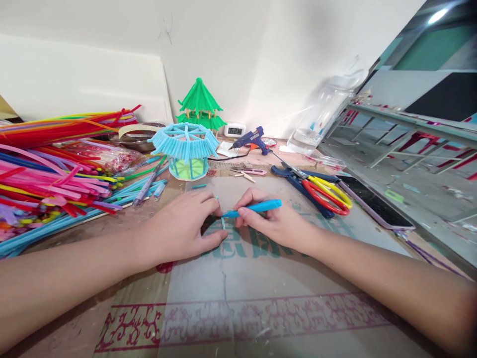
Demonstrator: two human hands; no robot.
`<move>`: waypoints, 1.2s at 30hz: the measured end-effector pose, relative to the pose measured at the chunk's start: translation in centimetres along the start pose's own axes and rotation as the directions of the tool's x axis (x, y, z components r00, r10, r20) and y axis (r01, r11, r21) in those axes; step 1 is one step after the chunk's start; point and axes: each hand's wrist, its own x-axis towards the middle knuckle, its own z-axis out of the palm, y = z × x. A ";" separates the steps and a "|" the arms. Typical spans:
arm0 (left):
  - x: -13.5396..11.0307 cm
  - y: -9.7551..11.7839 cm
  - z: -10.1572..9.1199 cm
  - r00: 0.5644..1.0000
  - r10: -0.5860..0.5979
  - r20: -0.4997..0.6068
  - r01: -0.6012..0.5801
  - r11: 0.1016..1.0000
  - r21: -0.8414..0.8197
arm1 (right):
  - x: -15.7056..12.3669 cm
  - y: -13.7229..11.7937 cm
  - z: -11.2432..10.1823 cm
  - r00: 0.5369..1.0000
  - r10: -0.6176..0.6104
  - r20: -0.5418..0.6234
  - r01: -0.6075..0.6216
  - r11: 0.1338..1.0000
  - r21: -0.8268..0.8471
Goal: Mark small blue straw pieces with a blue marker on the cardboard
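Observation:
My right hand [272,219] is closed round a bright blue marker pen [257,206], held nearly level with its tip pointing left. That tip touches or nearly touches a thin light-blue stick [223,223] lying on the translucent sheet [261,283]. My left hand [186,219] rests on the sheet, thumb and forefinger pinned at the stick; the other fingers are partly hidden. Just beyond it lies a short dark teal piece [198,186]. Further back stands a small round model pavilion [188,149] with a light-blue roof, and a green tiered one [200,107] behind it.
Bundles of coloured pipe cleaners [44,184] pile up on the left. At the back are a digital clock [234,130] and a blue glue gun [251,140]. Scissors [324,194], pliers [305,191], a phone [376,201] and a clear plastic bottle [316,119] sit on the right.

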 end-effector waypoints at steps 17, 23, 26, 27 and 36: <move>0.4 -1.2 0.6 0.998 -0.005 -0.060 -0.004 0.988 -0.156 | -0.3 0.2 -0.1 0.998 0.033 0.058 -0.036 0.998 0.055; 0.4 -1.4 0.7 0.999 0.000 -0.053 -0.010 0.982 -0.187 | -0.3 0.2 -0.2 0.997 0.006 0.075 -0.010 0.999 0.053; 0.5 -1.4 0.6 0.999 -0.016 -0.050 0.005 0.977 -0.215 | -0.3 0.2 -0.1 0.997 0.011 0.078 -0.014 0.999 0.044; 0.5 -1.4 0.6 0.998 -0.020 -0.052 0.008 0.975 -0.220 | -0.3 0.2 -0.1 0.997 0.011 0.079 -0.014 0.999 0.043; 0.6 -1.5 0.8 0.998 -0.024 -0.066 0.008 0.974 -0.227 | -0.2 0.1 -0.1 1.000 -0.011 0.029 0.011 1.000 0.016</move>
